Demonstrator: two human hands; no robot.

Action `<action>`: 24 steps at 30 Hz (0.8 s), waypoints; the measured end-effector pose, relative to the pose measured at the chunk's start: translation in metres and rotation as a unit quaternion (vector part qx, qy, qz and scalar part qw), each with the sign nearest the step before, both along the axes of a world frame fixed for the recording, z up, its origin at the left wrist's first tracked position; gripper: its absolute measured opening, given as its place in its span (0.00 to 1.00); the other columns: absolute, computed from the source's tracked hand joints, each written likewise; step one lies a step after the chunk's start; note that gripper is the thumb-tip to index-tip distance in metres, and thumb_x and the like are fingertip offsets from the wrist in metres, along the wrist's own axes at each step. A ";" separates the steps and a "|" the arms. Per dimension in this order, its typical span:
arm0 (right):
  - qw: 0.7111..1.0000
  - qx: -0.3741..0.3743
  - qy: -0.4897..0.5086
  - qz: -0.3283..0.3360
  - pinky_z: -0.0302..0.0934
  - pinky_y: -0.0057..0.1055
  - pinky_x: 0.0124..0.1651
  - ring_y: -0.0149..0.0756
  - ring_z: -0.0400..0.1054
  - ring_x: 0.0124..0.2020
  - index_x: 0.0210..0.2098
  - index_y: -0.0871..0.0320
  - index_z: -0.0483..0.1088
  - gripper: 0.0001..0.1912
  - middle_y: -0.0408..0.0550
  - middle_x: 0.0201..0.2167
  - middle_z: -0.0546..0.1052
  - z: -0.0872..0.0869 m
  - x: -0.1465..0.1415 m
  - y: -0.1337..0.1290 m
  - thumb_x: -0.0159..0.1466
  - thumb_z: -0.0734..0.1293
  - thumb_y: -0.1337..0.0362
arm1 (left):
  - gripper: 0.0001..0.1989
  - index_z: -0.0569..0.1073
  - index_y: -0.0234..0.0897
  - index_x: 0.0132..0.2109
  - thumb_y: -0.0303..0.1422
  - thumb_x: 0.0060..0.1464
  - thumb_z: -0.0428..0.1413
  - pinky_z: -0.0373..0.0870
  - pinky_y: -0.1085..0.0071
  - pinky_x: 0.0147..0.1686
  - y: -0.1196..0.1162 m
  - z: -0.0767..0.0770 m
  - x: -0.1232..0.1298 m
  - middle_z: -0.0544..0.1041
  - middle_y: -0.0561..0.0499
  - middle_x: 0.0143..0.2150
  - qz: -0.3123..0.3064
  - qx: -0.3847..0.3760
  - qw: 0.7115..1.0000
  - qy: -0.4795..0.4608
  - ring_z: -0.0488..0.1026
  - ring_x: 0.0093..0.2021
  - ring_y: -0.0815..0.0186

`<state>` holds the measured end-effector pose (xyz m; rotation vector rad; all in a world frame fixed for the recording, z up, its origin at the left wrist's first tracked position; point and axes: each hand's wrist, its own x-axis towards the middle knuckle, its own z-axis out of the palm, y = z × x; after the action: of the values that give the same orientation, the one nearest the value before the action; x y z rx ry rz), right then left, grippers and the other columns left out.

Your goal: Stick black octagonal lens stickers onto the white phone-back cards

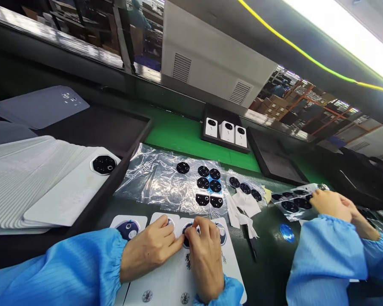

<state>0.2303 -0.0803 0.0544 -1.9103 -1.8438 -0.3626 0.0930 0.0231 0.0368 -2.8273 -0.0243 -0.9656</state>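
Observation:
Several white panels (156, 276) lie side by side at the bottom centre, each with a dark round piece near its top. My left hand (153, 244) rests over the panels, fingers bent, its index finger and thumb pointing at one dark piece (185, 241). Over that same piece, my right hand (206, 255) has thumb and index finger pressed together; anything between them is too small to make out. Just beyond, clear plastic film (169, 180) carries black octagonal pieces (203, 183), some on blue backing.
At left, a fanned stack of white panels (67, 187) fills a black tray. Another person's hands (333, 206) work at the right near more black pieces. White paper strips (245, 204), a black pen-like tool (252, 248) and a blue disc (286, 233) lie between us. A tray (225, 145) stands behind.

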 end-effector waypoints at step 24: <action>0.999 0.023 -0.025 -0.002 0.55 0.33 0.39 0.36 0.61 0.39 0.27 0.57 0.68 0.13 0.47 0.35 0.69 0.008 -0.002 0.001 0.65 0.61 0.76 | 0.15 0.72 0.29 0.37 0.17 0.62 0.42 0.55 0.65 0.28 -0.002 -0.002 0.001 0.66 0.54 0.19 0.011 0.006 1.000 -0.009 0.60 0.23 0.66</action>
<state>0.2280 -0.0790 0.0625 -1.8915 -1.8477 -0.4548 0.0938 0.0215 0.0347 -2.8017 -0.0526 -0.9838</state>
